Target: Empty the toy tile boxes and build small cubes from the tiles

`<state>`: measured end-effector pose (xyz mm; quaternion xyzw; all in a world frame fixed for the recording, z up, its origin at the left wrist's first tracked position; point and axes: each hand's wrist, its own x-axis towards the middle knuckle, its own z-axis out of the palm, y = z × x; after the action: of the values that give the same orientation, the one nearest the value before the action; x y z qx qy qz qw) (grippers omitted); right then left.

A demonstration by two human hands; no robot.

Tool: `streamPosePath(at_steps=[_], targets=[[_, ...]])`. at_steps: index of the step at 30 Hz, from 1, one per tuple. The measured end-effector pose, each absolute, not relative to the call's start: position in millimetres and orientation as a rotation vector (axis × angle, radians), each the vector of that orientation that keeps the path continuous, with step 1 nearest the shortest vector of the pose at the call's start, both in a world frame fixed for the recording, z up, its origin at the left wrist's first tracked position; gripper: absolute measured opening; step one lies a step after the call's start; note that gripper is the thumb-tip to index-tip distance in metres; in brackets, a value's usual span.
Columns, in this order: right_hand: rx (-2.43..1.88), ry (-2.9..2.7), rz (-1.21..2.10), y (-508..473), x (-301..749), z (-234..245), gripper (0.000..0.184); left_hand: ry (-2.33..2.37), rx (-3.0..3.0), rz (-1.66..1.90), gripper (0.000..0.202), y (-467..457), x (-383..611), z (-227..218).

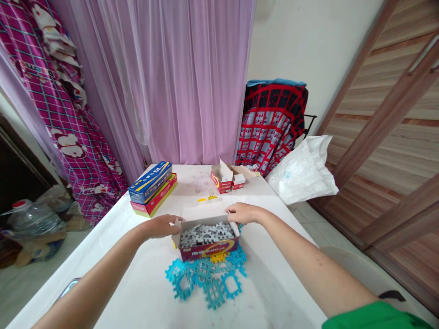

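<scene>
An open red cardboard box (209,249) full of grey plastic building tiles (206,234) stands in the middle of the white table (137,283). My left hand (161,225) grips the box's left end flap, fingers curled on it. My right hand (242,213) holds the box's far right corner, fingers closed over the edge. In front of the box lie several teal interlocking tiles (206,278) joined flat, with a yellow tile (218,257) partly under the box.
Two stacked long boxes (152,187), blue over red, lie at the far left. A small open red box (224,179) and yellow pieces (207,198) sit further back. A white plastic bag (302,171) hangs at the table's right edge. Pink curtains are behind.
</scene>
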<state>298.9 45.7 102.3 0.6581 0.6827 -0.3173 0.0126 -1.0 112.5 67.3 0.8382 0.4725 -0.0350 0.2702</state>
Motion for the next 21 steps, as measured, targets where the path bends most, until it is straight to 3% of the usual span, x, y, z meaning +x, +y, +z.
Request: streamPosePath(at_steps=[4,7,14,21], targets=[[2.150,2.059,-1.380,45,327,93,0.063,1.274,2.216,-0.011,0.065,106,-19,57],[2.191,2.143,-1.287,41,336,81,0.083,1.324,2.274,0.067,0.076,97,-20,51],[1.857,2.598,-0.174,25,325,75,0.076,1.449,2.562,0.198,0.062,64,-5,52],[1.701,2.472,-0.134,37,315,87,0.055,1.472,2.594,-0.059,0.042,67,11,66]])
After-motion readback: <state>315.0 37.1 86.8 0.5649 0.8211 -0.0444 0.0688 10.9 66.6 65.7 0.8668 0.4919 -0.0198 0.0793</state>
